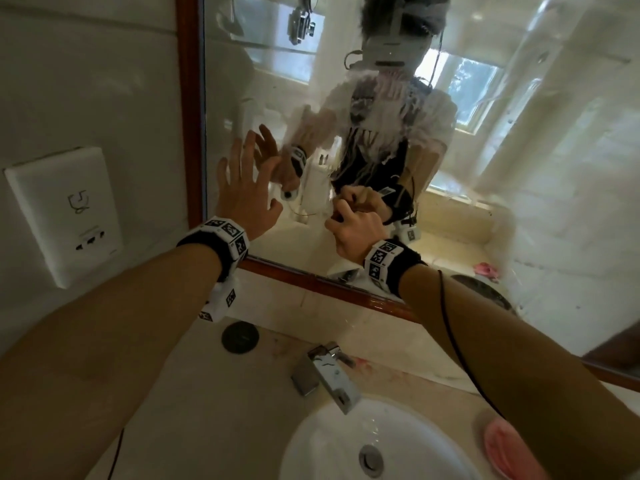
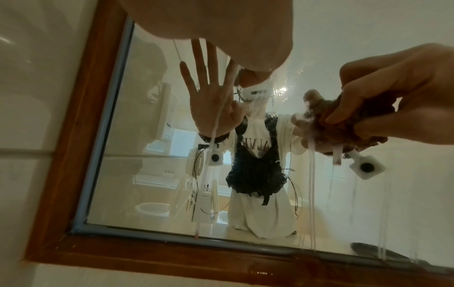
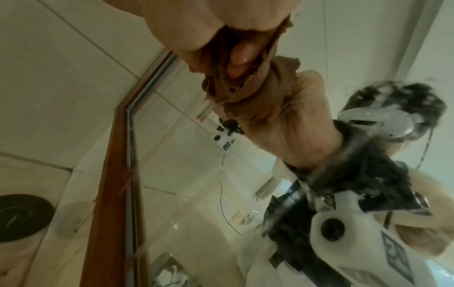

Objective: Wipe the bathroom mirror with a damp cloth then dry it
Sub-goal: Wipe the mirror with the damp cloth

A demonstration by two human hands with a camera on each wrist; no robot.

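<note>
The wood-framed mirror [image 1: 485,168] hangs above the sink, with white wet streaks running down its glass [image 2: 312,194]. My left hand [image 1: 244,188] is open with fingers spread, its fingertips at the glass near the left frame edge; the left wrist view shows its palm [image 2: 221,29] close up and its reflection. My right hand [image 1: 356,233] grips a bunched brown cloth [image 2: 343,128] and holds it against the lower middle of the glass. In the right wrist view the cloth [image 3: 228,83] bulges out of my fist [image 3: 196,25] and meets its reflection in the mirror [image 3: 184,165].
Below the mirror lie a beige counter, a white basin [image 1: 301,441] and a chrome faucet [image 1: 329,375]. A pink soap dish [image 1: 502,445] sits to the basin's right, a black round cap [image 1: 240,337] behind it. A white socket panel [image 1: 65,216] is on the left wall.
</note>
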